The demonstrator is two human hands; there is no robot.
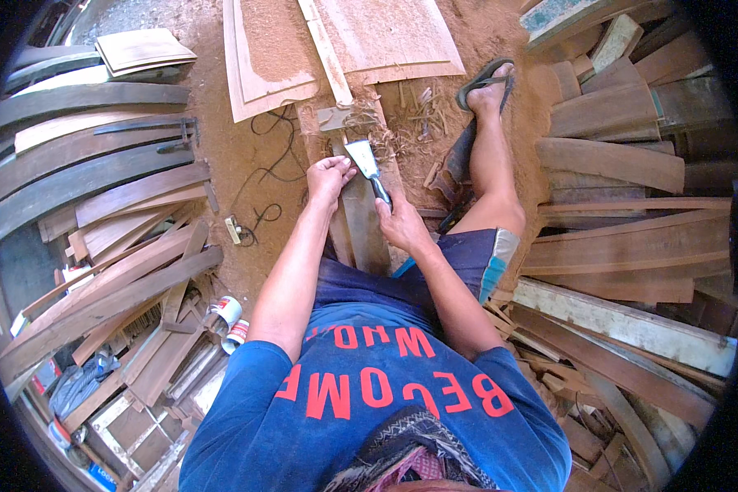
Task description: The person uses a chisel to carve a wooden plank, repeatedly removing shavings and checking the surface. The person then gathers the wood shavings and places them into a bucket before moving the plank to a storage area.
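My right hand is closed round the dark handle of a putty knife, whose pale metal blade points away from me. Left of the blade, my left hand has its fingers pinched together close to the blade's edge. Whatever may be between those fingertips is too small to make out. Both hands are above a long wooden plank that runs away from between my legs. A flat metal piece lies across the plank, just beyond the blade, with curled wood shavings beside it.
Sawdust-strewn thin wooden sheets lie ahead, with a narrow wood strip between them. A black cord loops over the dusty ground at left. Stacked boards line the left and right. White cans stand at lower left.
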